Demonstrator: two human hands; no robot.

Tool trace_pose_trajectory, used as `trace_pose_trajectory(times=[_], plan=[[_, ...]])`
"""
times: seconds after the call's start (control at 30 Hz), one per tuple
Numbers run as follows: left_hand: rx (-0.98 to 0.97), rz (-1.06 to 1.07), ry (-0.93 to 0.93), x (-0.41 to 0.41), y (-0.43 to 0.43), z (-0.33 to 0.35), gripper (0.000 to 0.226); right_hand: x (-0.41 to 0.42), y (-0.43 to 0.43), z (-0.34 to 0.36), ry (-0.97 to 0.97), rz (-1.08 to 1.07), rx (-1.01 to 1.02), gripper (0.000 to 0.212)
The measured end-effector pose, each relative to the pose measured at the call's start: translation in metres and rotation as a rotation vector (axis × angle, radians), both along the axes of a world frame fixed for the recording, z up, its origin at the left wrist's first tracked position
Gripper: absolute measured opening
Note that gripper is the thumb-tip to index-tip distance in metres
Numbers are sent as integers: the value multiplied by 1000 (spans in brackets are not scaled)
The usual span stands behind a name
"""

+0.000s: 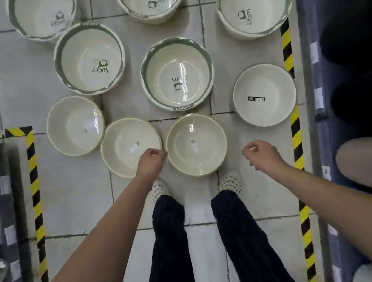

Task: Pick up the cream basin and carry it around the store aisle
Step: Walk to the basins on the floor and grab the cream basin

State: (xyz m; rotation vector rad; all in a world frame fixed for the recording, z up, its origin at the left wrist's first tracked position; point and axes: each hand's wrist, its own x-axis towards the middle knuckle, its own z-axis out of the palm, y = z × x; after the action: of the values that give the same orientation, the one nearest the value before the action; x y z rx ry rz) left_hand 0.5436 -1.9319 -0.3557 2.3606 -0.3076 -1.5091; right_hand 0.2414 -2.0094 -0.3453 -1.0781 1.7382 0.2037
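Left hand (150, 161), right hand (263, 153) loosely curled, empty, flanking cream basin (196, 145); green-rimmed basin (177, 74) reads "LUCKY".

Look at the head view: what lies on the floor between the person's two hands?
In the head view, the plain cream basin sits on the tiled floor between the left hand and right hand; neither hand holds it yet.

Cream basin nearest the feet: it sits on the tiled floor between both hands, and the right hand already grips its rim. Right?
Not quite. In the head view the right hand is clear of the cream basin, loosely curled, gripping nothing. The basin does sit on the tiled floor between both hands; the left hand is by its rim.
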Motion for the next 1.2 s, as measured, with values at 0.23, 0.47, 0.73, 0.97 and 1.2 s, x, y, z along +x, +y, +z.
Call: trace_pose_trajectory(times=[0.23,0.47,0.73,0.97,1.2], plan=[[-44,-174,-101,8,-35,-193,43,13,-15,-203,86,-98,101,57],[3,-509,-221,19,-35,-313,57,19,21,-339,77,-171,135,79],[131,-740,-508,10,-47,-358,37,15,36,-380,77,-174,65,46],[21,-684,-405,-8,-40,-328,20,-18,32,-349,39,-206,47,41],[-179,-807,-364,-52,-85,-237,22,-70,13,-259,48,-410,-142,20]])
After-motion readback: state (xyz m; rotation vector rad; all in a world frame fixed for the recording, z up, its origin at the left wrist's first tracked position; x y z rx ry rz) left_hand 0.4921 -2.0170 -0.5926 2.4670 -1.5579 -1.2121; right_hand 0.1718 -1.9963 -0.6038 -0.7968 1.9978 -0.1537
